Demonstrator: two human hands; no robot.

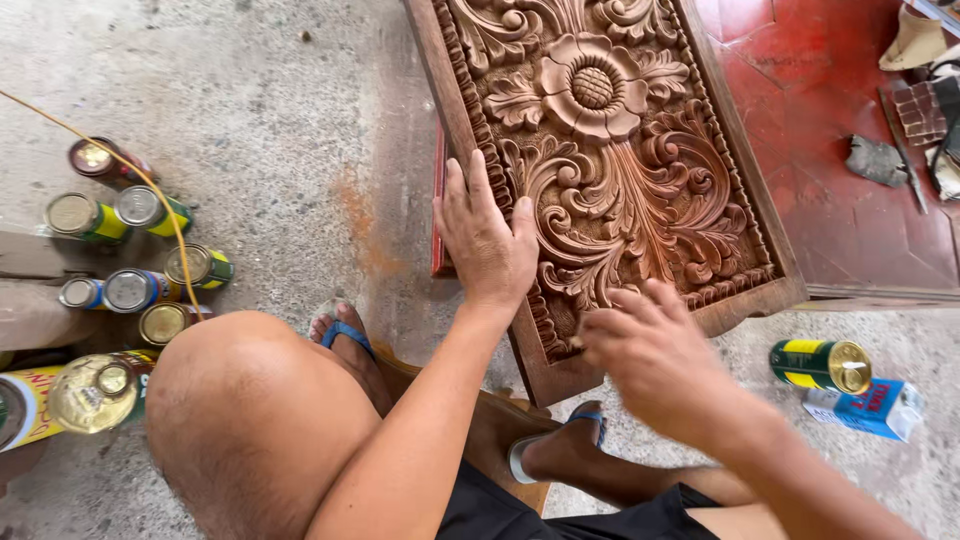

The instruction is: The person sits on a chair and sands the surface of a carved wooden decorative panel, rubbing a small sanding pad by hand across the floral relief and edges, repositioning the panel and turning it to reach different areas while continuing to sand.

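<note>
A carved wooden panel [610,150] with a large flower and scrolling leaves lies tilted in front of me, its near corner by my knees. My left hand [487,235] rests flat on the panel's left frame, fingers spread. My right hand [650,350] hovers at the panel's lower edge, blurred, fingers curled near the carving; whether it holds anything is unclear. My bare knee [260,410] and my feet in blue sandals [345,335] are below the panel.
Several round tins [140,250] stand at the left on the concrete floor, with a thin yellow cord [150,185] across them. A green-and-yellow can [822,364] and a blue-and-white packet [868,408] lie at the right. Rags and tools lie on a red tiled floor [850,200].
</note>
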